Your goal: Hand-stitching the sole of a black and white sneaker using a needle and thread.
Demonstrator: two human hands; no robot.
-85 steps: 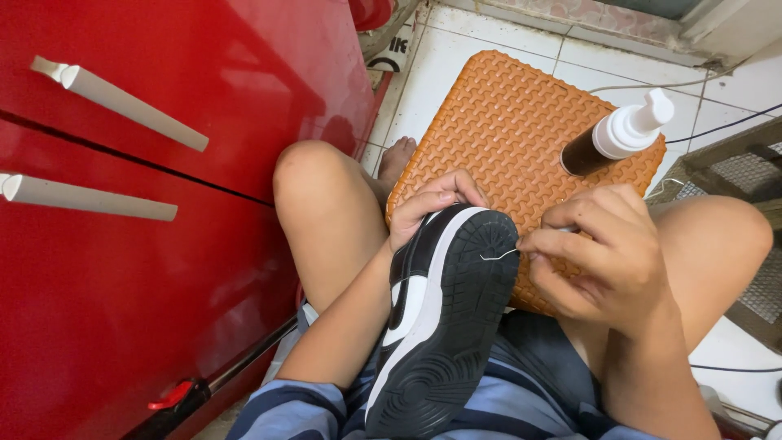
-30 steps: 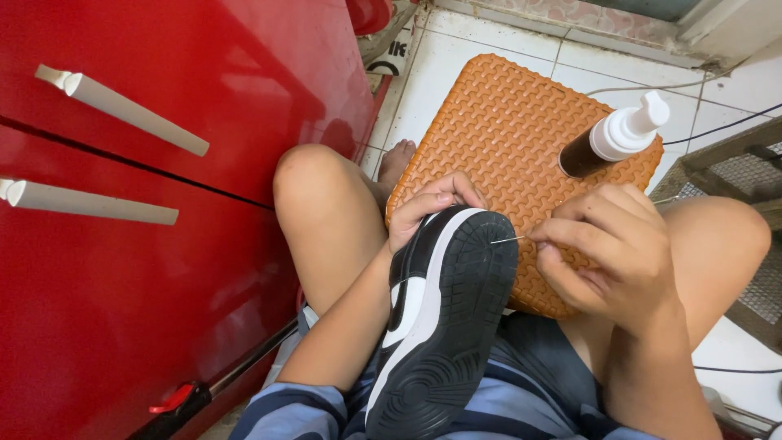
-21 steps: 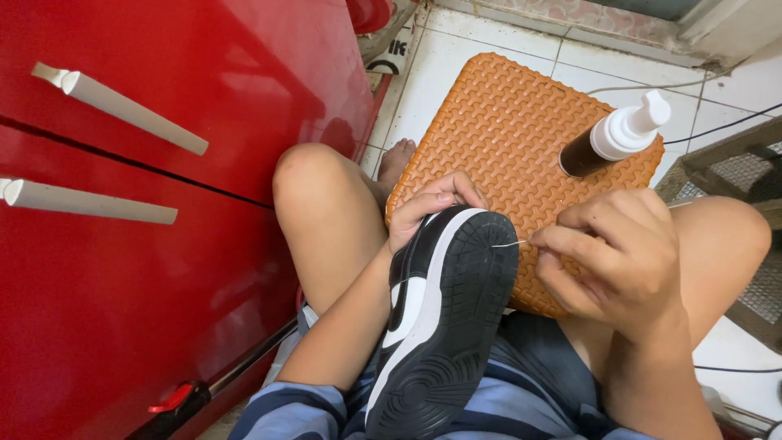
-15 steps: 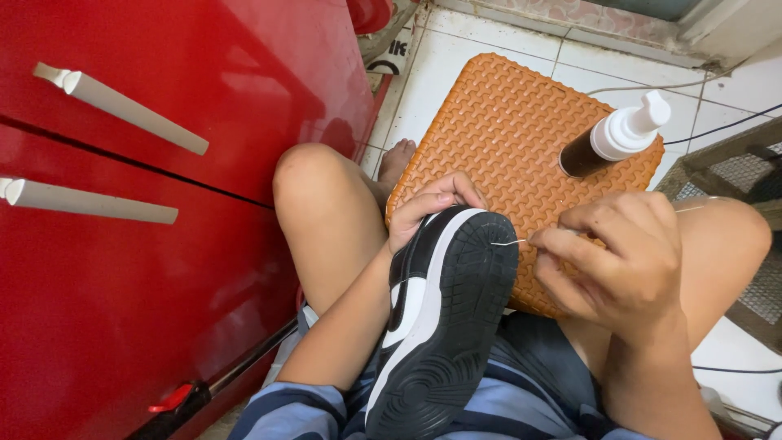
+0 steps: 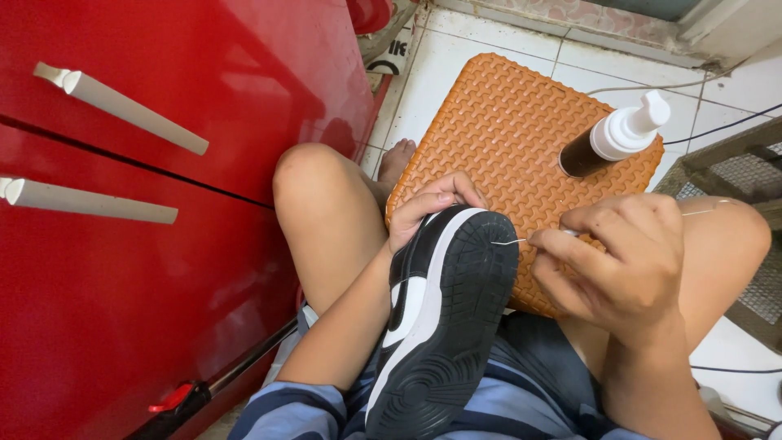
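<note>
Two hands work a black-and-white shoe [image 5: 444,326] lying sole-up on the lap. Left hand [image 5: 428,208] curls around its toe; right hand [image 5: 619,257] has fingers pinched together on what looks like a needle [image 5: 509,241] at the sole's edge, near a bottle [image 5: 615,138] on an orange stool [image 5: 505,130].

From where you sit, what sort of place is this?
Probably a home floor, maybe a kitchen corner: white floor tiles, a glossy red cabinet with pale bar handles, and an orange woven stool.

Shoe [image 5: 444,326] on lap between knees, stool [image 5: 513,138] just ahead of it, pump bottle [image 5: 615,138] on stool's right side, cabinet [image 5: 163,204] left.
</note>
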